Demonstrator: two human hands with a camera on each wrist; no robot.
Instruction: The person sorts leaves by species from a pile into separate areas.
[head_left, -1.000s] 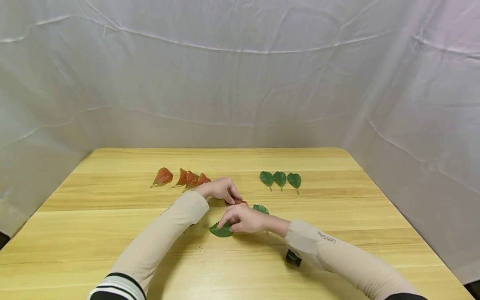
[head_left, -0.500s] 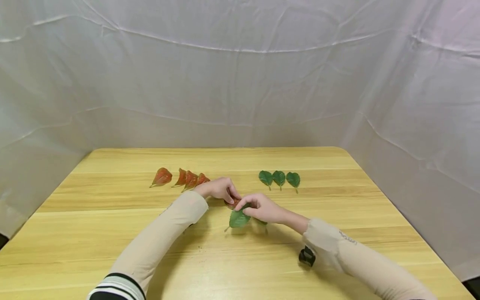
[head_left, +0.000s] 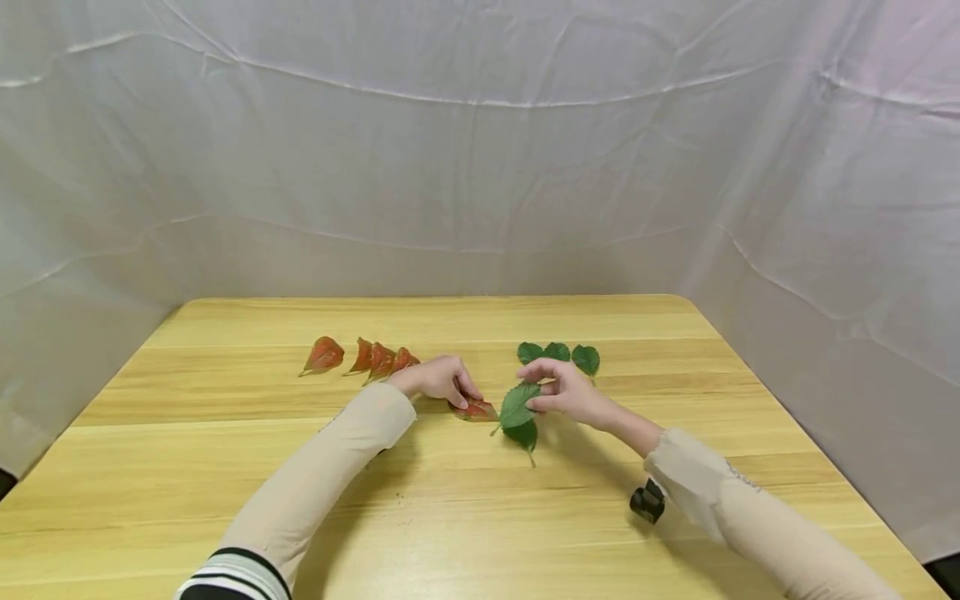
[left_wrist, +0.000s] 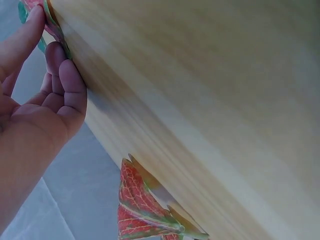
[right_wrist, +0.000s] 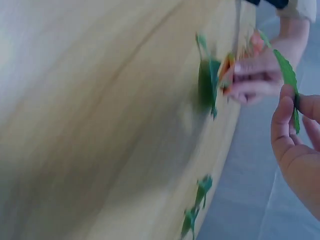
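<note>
My left hand (head_left: 442,379) stays low at the middle of the table and pinches a red leaf (head_left: 482,410) by its near end. That red leaf (left_wrist: 36,4) shows between thumb and fingers at the top corner of the left wrist view. To its right, my right hand (head_left: 572,396) holds up a green leaf (head_left: 514,407). In the right wrist view this green leaf (right_wrist: 287,70) is gripped edge-on between thumb and fingers. A second green leaf (head_left: 523,435) lies on the wood under the raised one, partly covered by it.
A single red leaf (head_left: 325,354) lies at the back left, beside three overlapping red leaves (head_left: 382,360). Three green leaves (head_left: 586,359) form a row at the back right, partly behind my right hand. Pale cloth (head_left: 480,183) hangs around the wooden table (head_left: 225,467).
My right hand has lifted the green leaf from the table's middle and carried it right and back, uncovering the red leaf and the other green leaf. The left hand has stayed put.
</note>
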